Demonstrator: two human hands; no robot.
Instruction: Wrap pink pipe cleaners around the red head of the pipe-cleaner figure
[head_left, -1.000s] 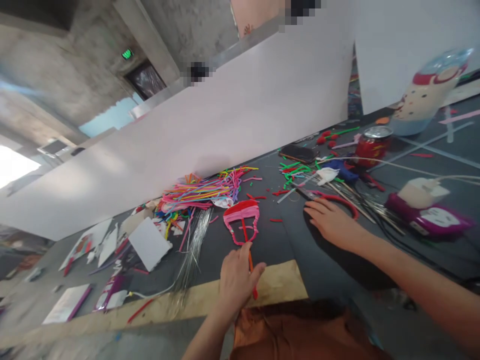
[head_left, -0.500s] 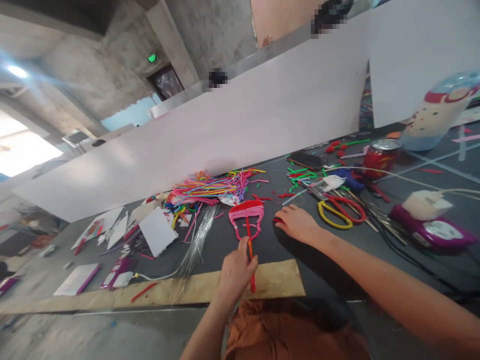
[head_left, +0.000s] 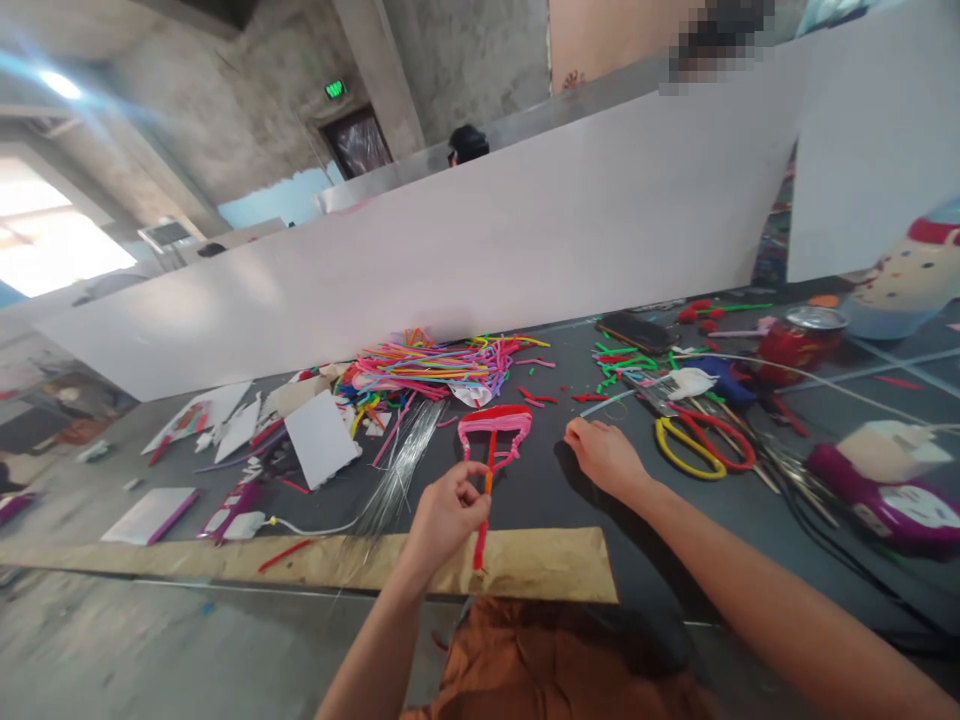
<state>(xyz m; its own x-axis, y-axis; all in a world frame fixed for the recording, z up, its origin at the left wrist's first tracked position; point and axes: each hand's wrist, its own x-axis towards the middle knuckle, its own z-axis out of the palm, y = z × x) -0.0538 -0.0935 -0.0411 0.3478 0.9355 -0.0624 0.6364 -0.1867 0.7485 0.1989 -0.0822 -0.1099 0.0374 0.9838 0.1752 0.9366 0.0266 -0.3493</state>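
My left hand (head_left: pixel 452 508) pinches the stem of a pipe-cleaner shape (head_left: pixel 495 422) between thumb and fingers. This shape has a red and pink domed top, a pink twisted outline below and a red stem with an orange wrapped part. The stem's lower end reaches over a brown paper strip (head_left: pixel 547 562). To the right, my right hand (head_left: pixel 606 458) rests low over the dark tabletop with its fingers curled together; whatever they hold, if anything, is hidden. Just beyond its fingertips lies a thin pale stick (head_left: pixel 609 402). Scissors (head_left: pixel 701 445) with yellow and red handles lie right of that hand.
A heap of coloured pipe cleaners (head_left: pixel 435 362) lies behind the shape, beside silvery wires (head_left: pixel 409 455). Green cut pieces (head_left: pixel 622 360), a phone (head_left: pixel 636 332), a red can (head_left: pixel 802 345) and a purple power strip (head_left: pixel 885 500) stand rightward. A white panel (head_left: pixel 450 260) closes off the back.
The view has shifted slightly. My left hand has moved up the stem a little, and the stem's lower end has swung left. My right hand's fingers have curled in from lying flatter; the red bit under them no longer shows.
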